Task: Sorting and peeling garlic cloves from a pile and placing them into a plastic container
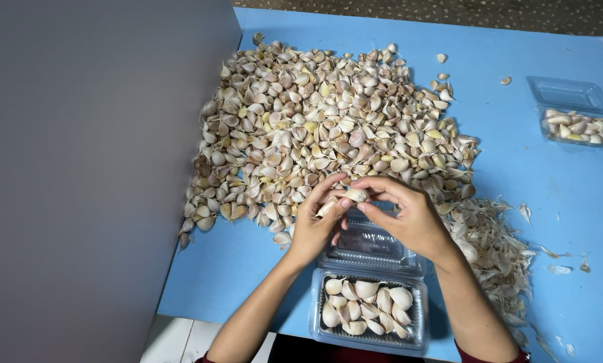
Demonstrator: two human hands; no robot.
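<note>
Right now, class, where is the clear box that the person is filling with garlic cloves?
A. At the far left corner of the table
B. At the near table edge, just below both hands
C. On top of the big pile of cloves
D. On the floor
B: the box of cloves lies open at the near edge of the blue table, under the left hand and right hand, which share one clove.

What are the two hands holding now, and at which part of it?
A garlic clove, pinched between the fingertips of the left hand and right hand, one at each end, above the open clear plastic box.
</note>
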